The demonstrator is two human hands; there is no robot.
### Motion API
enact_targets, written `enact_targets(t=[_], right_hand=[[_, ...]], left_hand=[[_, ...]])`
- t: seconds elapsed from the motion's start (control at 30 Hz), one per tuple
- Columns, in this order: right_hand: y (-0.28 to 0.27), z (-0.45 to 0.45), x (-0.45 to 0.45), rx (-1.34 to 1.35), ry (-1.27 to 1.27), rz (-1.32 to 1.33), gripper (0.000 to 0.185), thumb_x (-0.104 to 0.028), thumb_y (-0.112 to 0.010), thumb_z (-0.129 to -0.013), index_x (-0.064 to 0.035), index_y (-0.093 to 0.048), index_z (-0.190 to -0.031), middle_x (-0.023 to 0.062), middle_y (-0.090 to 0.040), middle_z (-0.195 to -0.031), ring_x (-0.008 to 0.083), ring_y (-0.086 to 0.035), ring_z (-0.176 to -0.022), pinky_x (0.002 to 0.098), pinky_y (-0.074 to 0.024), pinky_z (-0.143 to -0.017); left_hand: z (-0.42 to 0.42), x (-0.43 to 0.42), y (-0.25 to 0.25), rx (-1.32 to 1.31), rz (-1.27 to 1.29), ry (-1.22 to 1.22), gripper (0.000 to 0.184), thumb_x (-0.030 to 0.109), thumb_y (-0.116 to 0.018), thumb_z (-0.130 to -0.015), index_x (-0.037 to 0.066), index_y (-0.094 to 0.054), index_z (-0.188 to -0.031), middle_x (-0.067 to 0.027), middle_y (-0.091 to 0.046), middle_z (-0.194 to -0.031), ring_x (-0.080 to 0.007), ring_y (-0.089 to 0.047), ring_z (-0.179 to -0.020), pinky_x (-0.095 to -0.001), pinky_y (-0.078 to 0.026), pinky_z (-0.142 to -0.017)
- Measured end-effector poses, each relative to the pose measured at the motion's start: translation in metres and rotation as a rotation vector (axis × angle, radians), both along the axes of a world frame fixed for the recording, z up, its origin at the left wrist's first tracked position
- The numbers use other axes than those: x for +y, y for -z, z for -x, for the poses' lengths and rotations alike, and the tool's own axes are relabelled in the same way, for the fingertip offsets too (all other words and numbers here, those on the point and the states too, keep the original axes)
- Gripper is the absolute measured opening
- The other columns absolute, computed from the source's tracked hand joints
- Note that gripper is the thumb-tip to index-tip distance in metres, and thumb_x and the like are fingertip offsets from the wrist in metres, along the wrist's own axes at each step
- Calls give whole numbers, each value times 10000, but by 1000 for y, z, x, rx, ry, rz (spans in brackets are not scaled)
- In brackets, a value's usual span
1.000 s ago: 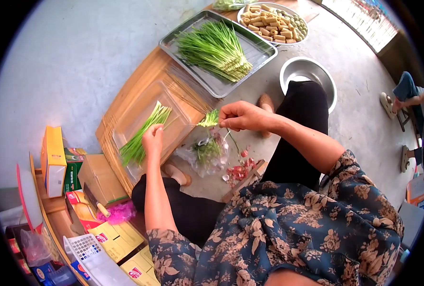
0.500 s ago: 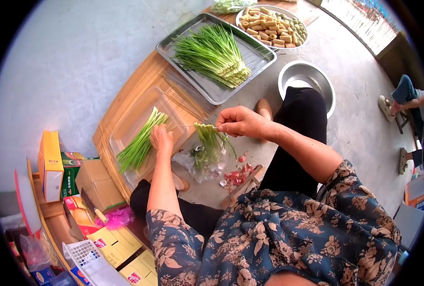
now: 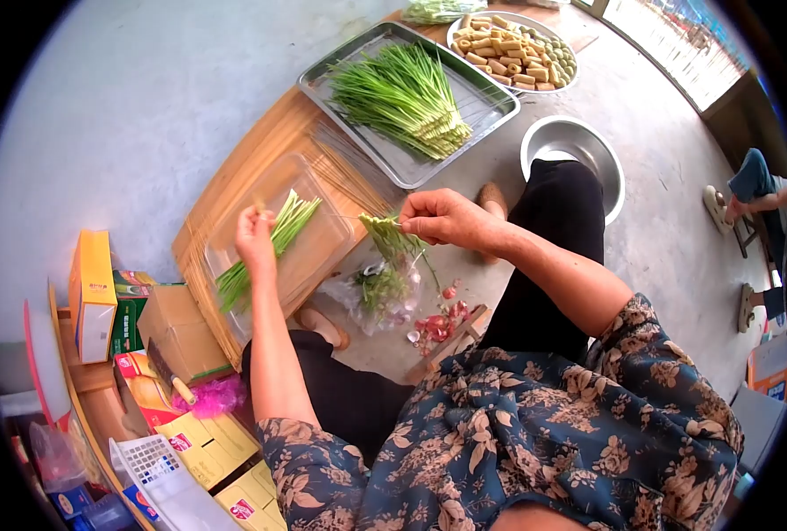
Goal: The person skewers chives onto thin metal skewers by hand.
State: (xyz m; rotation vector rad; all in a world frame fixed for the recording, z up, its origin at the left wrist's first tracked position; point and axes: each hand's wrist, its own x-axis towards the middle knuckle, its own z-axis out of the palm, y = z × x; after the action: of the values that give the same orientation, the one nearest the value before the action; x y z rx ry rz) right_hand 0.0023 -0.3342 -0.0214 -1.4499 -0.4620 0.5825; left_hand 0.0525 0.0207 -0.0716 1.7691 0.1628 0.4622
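Observation:
My right hand (image 3: pixel 447 218) pinches a thin skewer, with a row of cut garlic chives (image 3: pixel 383 232) threaded on it and hanging down. My left hand (image 3: pixel 255 243) is raised over the left side of a clear plastic tray (image 3: pixel 330 234), fingers pinched together; what they hold, if anything, I cannot make out. Beside and below that hand, a loose bundle of green chives (image 3: pixel 294 219) lies slanting in the tray. Bare skewers (image 3: pixel 345 168) lie on the wooden table between this tray and a metal tray (image 3: pixel 402 177) piled with skewered chives (image 3: pixel 402 97).
A round platter (image 3: pixel 510 53) of tan rolls and green balls stands at the far end. On the floor are a steel basin (image 3: pixel 619 186), a plastic bag (image 3: pixel 380 296) with scraps, and reddish peels (image 3: pixel 442 326). Boxes (image 3: pixel 177 332) crowd the left. Another person's legs (image 3: pixel 752 190) show at right.
My left hand has moved left and up from the chive bundle's pale ends, leaving them uncovered. My right hand stays nearly in place with the skewer.

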Motion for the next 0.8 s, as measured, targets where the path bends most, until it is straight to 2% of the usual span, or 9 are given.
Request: enact_targets(t=[0.03,0.1,0.2,0.33,0.47,0.63,0.7,0.77,0.8], right_hand=[[1,0,1,4,-6,1,140,-167,-582,-938,-29,-576,-913,-43,-469,-654,44,-400,-575,209,-330,-503],[1,0,3,6,-13,4,142,-171,-582,-939,-32,-576,-912,-44,-468,-655,41,-400,-575,206,-326,-501],[-1,1,5,32,1,-15,139,-171,-581,-940,-34,-577,-913,-49,-469,-662,34,-396,-573,203,-319,-498],[-4,5,9,61,34,-49,133,-152,-574,-930,-28,-579,-881,-42,-492,-644,44,-423,-561,214,-344,-495],[-12,16,16,32,32,-65,130,-152,-575,-934,-28,-566,-897,-35,-500,-663,44,-441,-571,210,-365,-504],[-16,35,24,38,-18,-90,113,-128,-579,-932,-20,-558,-903,-28,-510,-676,44,-453,-580,211,-384,-514],[-9,40,28,48,-35,-89,151,-169,-582,-943,-24,-545,-927,-35,-481,-676,42,-389,-554,204,-326,-487],[-5,44,31,34,-41,-71,150,-164,-580,-943,-20,-543,-929,-33,-476,-667,42,-400,-562,207,-333,-489],[-4,46,33,11,-37,-35,143,-154,-575,-945,-16,-545,-927,-30,-479,-664,45,-407,-568,210,-339,-494]], left_hand=[[2,3,-15,-2,-1,-4,157,56,-528,-917,3,-585,-1054,-43,-644,-848,-90,-566,-731,-223,-458,-679],[5,11,-43,-168,98,-88,142,102,-547,-930,16,-575,-1040,-45,-637,-857,-65,-516,-676,-211,-418,-607],[23,11,-84,-268,227,-74,129,141,-554,-942,33,-563,-1013,-40,-619,-860,-61,-476,-639,-207,-368,-549],[68,-31,-134,-244,406,-9,97,137,-557,-941,55,-557,-992,-22,-568,-831,-76,-472,-626,-200,-352,-522],[104,-51,-113,-100,603,154,99,133,-569,-935,60,-565,-1001,-4,-545,-799,-74,-467,-613,-197,-351,-501],[117,-51,-43,41,815,225,151,127,-620,-906,45,-600,-1032,15,-546,-787,-63,-455,-602,-175,-330,-461],[119,-50,-28,65,849,238,158,129,-626,-902,44,-603,-1034,18,-554,-789,-75,-483,-623,-186,-356,-480],[119,-52,-20,116,826,181,155,122,-628,-899,48,-607,-1034,16,-563,-793,-92,-518,-654,-204,-383,-505],[119,-51,-19,123,868,233,150,105,-623,-900,67,-608,-1044,7,-581,-835,-101,-536,-697,-216,-401,-528]])
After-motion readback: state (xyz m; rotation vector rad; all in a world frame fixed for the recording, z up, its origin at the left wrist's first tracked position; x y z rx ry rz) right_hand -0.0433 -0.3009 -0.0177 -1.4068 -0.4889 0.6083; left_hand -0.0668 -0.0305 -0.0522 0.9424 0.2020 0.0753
